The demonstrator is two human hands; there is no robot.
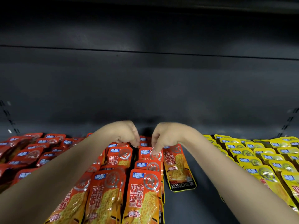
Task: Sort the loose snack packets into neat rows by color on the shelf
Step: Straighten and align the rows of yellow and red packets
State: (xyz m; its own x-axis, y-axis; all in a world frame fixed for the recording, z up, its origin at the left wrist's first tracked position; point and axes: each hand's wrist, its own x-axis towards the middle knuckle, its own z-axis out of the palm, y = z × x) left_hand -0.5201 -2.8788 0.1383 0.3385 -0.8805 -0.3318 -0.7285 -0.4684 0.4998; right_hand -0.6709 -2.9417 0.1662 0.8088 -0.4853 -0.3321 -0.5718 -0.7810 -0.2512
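Orange packets point(144, 191) stand in overlapping rows down the middle of the dark shelf point(202, 206). Dark red packets point(29, 154) fill the left side and yellow packets point(258, 160) the right. My left hand point(127, 135) bends down at the wrist, its fingertips touching the tops of the orange packets at the back of the rows. My right hand point(163, 136) also points down, its fingertips pressing on the face of the rearmost orange packet point(145, 153) of the right row. One loose orange packet point(178, 167) lies flat just right of that row.
A strip of bare shelf runs between the orange rows and the yellow packets. The dark back wall point(148, 94) rises right behind the hands. Slotted uprights point(289, 122) stand at both sides. Both forearms cross over the front packets.
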